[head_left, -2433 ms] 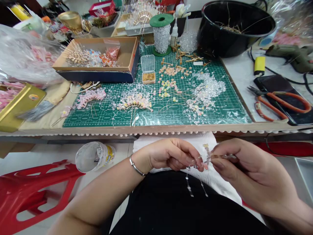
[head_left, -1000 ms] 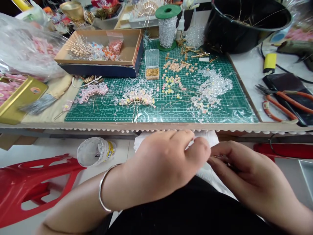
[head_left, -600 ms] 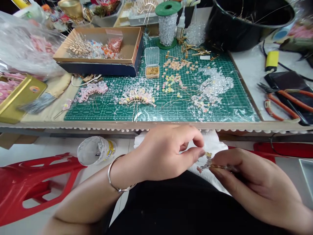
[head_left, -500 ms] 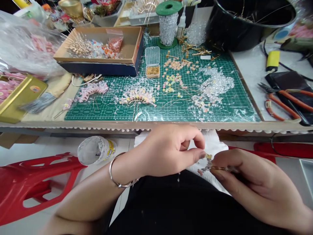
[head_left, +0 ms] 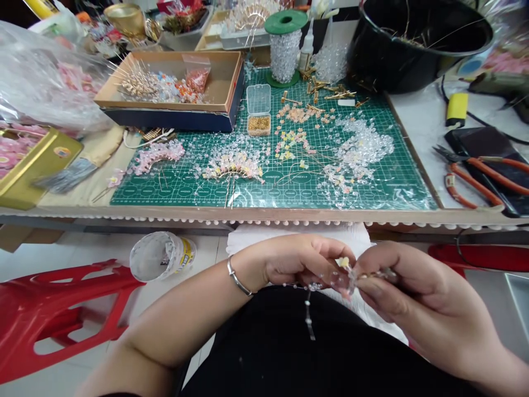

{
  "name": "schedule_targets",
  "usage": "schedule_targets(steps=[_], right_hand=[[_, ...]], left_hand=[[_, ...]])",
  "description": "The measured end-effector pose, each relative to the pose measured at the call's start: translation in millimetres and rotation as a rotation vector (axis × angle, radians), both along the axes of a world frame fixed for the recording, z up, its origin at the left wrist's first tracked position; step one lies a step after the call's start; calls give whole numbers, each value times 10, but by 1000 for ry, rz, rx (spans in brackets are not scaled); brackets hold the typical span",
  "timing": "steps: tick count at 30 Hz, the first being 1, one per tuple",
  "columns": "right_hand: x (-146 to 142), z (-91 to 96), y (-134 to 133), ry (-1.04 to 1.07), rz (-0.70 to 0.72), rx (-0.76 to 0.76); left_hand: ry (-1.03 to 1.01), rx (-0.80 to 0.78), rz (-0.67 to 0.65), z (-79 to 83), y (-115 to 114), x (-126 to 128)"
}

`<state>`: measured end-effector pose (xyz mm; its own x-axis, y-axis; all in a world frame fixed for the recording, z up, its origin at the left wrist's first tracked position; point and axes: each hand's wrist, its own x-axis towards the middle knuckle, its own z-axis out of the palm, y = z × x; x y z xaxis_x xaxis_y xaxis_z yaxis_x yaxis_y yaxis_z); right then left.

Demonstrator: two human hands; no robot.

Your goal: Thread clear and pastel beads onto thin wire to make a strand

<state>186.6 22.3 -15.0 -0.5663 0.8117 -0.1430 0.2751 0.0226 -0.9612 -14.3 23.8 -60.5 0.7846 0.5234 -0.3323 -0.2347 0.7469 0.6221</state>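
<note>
Over my lap, below the table edge, my left hand (head_left: 300, 262) and my right hand (head_left: 407, 289) meet fingertip to fingertip. Between them is a small beaded ornament (head_left: 346, 274) with clear, pink and pale yellow beads on a gold wire stem. My right hand pinches the stem; my left hand's fingers are closed on the beaded end. A strand of clear beads (head_left: 308, 314) hangs from it over my black clothing. A silver bangle (head_left: 236, 277) circles my left wrist.
A green cutting mat (head_left: 384, 182) carries scattered clear and pink beads, beaded hairpins (head_left: 231, 165), a small bead box (head_left: 258, 110) and a green spool (head_left: 284, 47). Orange pliers (head_left: 481, 176) lie right, a cardboard tray (head_left: 219, 82) left. A black tub (head_left: 417, 38), red stool (head_left: 49, 309) and plastic jar (head_left: 161, 256) are nearby.
My left hand has turned from knuckles-up over the ornament to palm-side pinching beside it. A bead strand now hangs down from the ornament. My right hand has kept its hold.
</note>
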Motion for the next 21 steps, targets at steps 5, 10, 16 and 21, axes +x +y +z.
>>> schedule_targets(steps=[5,10,16,21], right_hand=[[-132,41,48,69,-338,-314],[-124,23,72,129,-370,-344],[-42,-51,73,96,-234,-229],[-36,-64,63,13,-220,-174]], left_hand=[[47,125,437,29,-118,161],[138,248,653,121,-180,224],[227,152,647,143,-205,176],[141,45,605,128,-237,150]])
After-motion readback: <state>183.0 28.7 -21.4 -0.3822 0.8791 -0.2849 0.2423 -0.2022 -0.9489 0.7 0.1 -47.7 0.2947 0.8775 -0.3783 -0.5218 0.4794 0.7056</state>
